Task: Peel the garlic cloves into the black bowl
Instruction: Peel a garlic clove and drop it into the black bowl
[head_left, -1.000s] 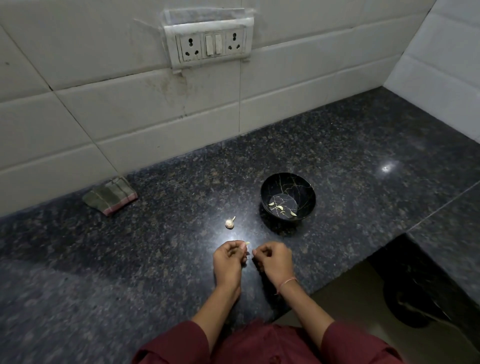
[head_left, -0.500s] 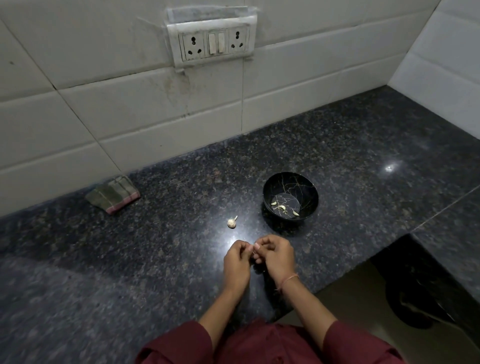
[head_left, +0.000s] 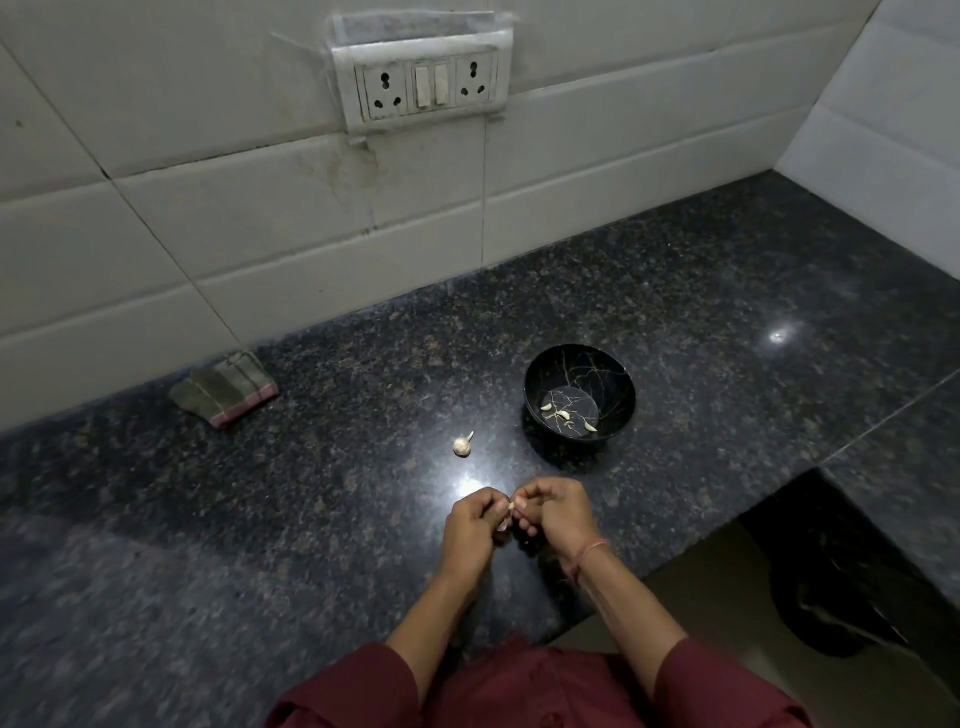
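Observation:
My left hand (head_left: 474, 530) and my right hand (head_left: 556, 514) meet over the dark granite counter (head_left: 260, 519), fingers curled. Between their fingertips they pinch a small pale garlic clove (head_left: 510, 506), mostly hidden by the fingers. The black bowl (head_left: 618, 374) with gold veining stands beyond my right hand and holds several peeled cloves (head_left: 562, 414). A small garlic bulb (head_left: 462, 445) with a short stem lies on the counter left of the bowl, beyond my left hand.
A folded cloth (head_left: 223, 387) lies at the back left against the tiled wall. A switch and socket plate (head_left: 423, 85) is mounted on the wall. The counter's front edge drops to the floor at the lower right (head_left: 701, 597).
The two hands have drawn together and closed on the clove; a gap between them a second ago is gone. Bowl and bulb have not moved.

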